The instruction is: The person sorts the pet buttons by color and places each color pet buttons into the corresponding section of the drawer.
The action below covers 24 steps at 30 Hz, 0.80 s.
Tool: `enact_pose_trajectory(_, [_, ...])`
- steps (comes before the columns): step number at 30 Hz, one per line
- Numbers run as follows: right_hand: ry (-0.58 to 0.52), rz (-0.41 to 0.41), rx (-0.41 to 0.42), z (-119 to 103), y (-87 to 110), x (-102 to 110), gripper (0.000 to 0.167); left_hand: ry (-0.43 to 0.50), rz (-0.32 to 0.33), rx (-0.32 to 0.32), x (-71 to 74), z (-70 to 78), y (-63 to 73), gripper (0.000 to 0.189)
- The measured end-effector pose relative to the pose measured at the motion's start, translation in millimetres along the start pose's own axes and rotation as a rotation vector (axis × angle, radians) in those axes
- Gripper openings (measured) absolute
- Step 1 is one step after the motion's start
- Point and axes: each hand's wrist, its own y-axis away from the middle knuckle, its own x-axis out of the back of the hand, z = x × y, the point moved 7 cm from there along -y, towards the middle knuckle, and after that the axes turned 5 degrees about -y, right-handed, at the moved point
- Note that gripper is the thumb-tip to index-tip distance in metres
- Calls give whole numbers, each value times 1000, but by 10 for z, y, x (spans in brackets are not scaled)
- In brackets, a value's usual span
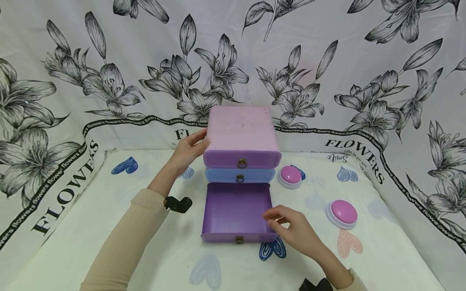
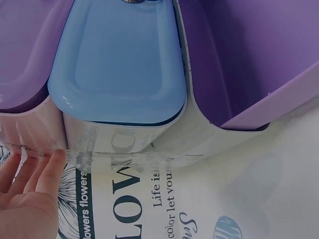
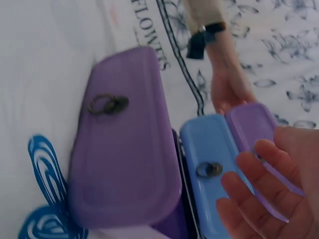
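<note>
A small chest of drawers with a pink top stands on the cloth. Its bottom purple drawer is pulled out, and no object shows inside. Above it the blue drawer and the top purple drawer are closed, each with a ring pull. My left hand rests its fingers against the chest's left side, near the top; the left wrist view shows those fingers extended on the side wall. Near the open drawer's right wall is my right hand, fingers loosely bent and holding nothing.
Two pink push buttons on white bases lie to the right, one button close beside the chest and another button farther out. Behind the chest hangs a flower-printed cloth. A heart-printed cloth covers the surface.
</note>
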Motion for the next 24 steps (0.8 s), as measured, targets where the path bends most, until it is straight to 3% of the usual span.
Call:
enact_pose_trajectory(8, [201, 173, 79, 150, 8, 328, 33, 1, 2, 5, 2, -25, 0, 57])
enact_pose_trajectory(11, [223, 226, 80, 208, 27, 452, 36, 4, 3, 1, 1, -23, -1, 57])
enact_pose_trajectory(18, [233, 366, 15, 444, 109, 758, 40, 2, 0, 2, 0, -25, -3, 58])
enact_pose_trajectory(24, [199, 479, -110, 675, 216, 1029, 44, 1, -3, 3, -2, -17, -1, 58])
